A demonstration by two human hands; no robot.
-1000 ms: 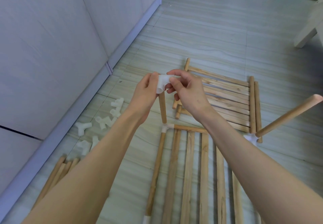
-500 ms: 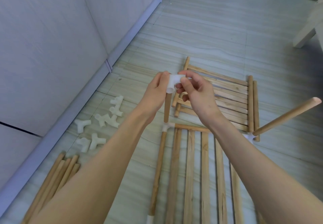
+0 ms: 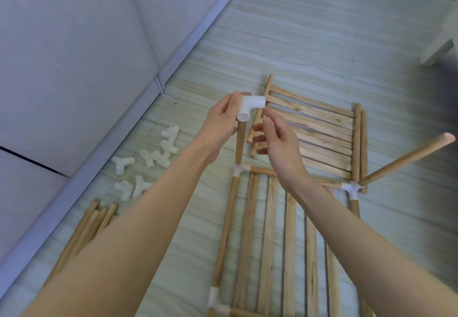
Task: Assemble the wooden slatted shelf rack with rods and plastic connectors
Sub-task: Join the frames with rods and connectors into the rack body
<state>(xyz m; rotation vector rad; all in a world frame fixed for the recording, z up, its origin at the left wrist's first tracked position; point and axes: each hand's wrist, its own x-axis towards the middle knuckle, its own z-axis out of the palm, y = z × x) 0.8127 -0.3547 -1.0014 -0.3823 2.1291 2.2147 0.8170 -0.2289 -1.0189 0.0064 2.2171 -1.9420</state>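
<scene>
Head view: the white plastic connector [image 3: 249, 107] sits on the top end of an upright rod [image 3: 240, 143], which rises from a corner connector [image 3: 240, 170] of the slatted shelf panel [image 3: 270, 237] lying on the floor [image 3: 309, 44]. The left hand [image 3: 220, 123] pinches the connector from its left side, thumb at the top corner and the rest of the hand alongside the rod's upper part. The right hand [image 3: 275, 138] is just to the right of the rod and a little lower, fingers loosely spread and holding nothing; its fingertip is near the connector's open side arm, but whether they touch cannot be told.

At the panel's far right corner a second rod [image 3: 406, 159] leans out from another connector [image 3: 352, 188]. A second slatted panel [image 3: 314, 133] lies flat beyond the hands. Loose connectors [image 3: 153, 158] are scattered on the floor to the left, with a bundle of spare rods [image 3: 91, 227] nearer the camera, beside the grey cabinet [image 3: 74, 56].

Half a second ago the right hand was gripping the connector together with the left; it has now let go and drawn back toward the person, leaving the connector held by the left hand alone. The connector is still on the rod's top.
</scene>
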